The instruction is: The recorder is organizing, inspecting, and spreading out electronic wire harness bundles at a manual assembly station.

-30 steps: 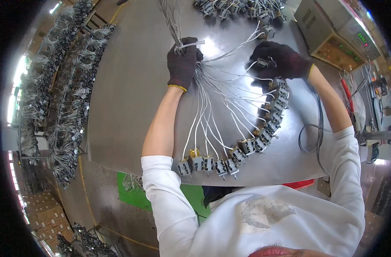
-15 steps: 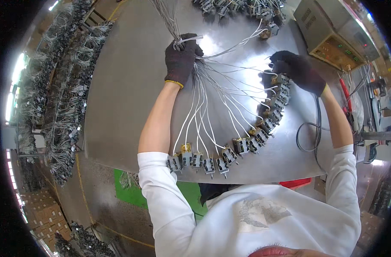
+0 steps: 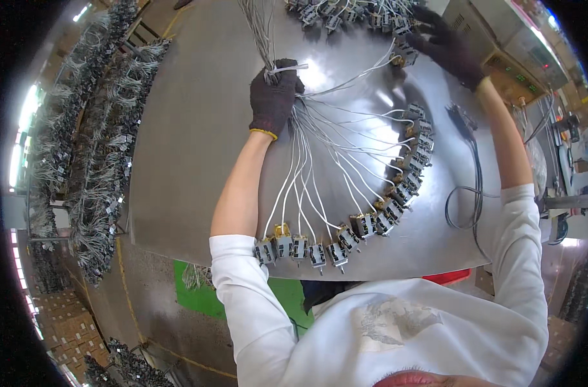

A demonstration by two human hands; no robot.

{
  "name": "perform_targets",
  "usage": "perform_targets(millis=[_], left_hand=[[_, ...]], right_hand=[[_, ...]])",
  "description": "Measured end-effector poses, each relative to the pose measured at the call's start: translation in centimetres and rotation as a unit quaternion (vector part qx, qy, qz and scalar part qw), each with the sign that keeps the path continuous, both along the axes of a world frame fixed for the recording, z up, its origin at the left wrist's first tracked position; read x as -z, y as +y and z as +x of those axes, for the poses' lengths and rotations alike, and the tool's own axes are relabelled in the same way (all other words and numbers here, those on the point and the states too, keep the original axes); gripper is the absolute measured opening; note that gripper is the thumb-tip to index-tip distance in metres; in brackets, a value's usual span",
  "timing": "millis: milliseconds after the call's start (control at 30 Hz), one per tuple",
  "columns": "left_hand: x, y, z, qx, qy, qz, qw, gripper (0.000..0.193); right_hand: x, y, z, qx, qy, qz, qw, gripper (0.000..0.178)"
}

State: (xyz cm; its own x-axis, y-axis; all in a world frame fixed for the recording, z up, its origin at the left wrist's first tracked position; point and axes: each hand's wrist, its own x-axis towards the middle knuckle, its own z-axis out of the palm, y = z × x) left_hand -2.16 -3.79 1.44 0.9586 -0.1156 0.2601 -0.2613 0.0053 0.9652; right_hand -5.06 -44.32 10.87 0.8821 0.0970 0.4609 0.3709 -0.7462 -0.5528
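My left hand (image 3: 274, 102), in a dark knit glove, is closed round a bundle of thin grey-white wires (image 3: 260, 39) over the metal table. A pale strap end pokes out at its top. Below the fist the wires fan out to several small boxy metal parts (image 3: 365, 224) with short shafts, laid in a curve. Over the table's far right, my gloved right hand (image 3: 443, 50) is open, fingers spread, holding nothing visible. Just left of it lies another boxy part (image 3: 405, 57), whose wires also run to my left fist. Whether the fingertips touch it I cannot tell.
More wired parts (image 3: 345, 13) are heaped at the table's far edge. A beige instrument box (image 3: 494, 45) stands at far right, and a dark cable (image 3: 478, 174) with clips lies near my right forearm. Racks of wired parts (image 3: 104, 142) stand on the left.
My right hand has left the upper end of the curve of parts and moved away from me toward the heap, its fingers spreading. The cable's clip end has come into sight. My left hand keeps its hold.
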Motion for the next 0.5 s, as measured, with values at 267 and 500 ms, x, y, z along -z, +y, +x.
perform_targets(millis=[267, 500], left_hand=[[-0.7, 0.0, -0.5, 0.005, 0.021, -0.002, 1.0, 0.018], [-0.6, -0.1, -0.5, 0.0, 0.027, -0.01, 1.0, 0.021]], right_hand=[[2.1, -1.6, 1.5, -0.036, 0.183, -0.053, 0.981, 0.079], [2.7, -2.0, -0.3, 0.005, 0.165, -0.003, 0.986, 0.076]])
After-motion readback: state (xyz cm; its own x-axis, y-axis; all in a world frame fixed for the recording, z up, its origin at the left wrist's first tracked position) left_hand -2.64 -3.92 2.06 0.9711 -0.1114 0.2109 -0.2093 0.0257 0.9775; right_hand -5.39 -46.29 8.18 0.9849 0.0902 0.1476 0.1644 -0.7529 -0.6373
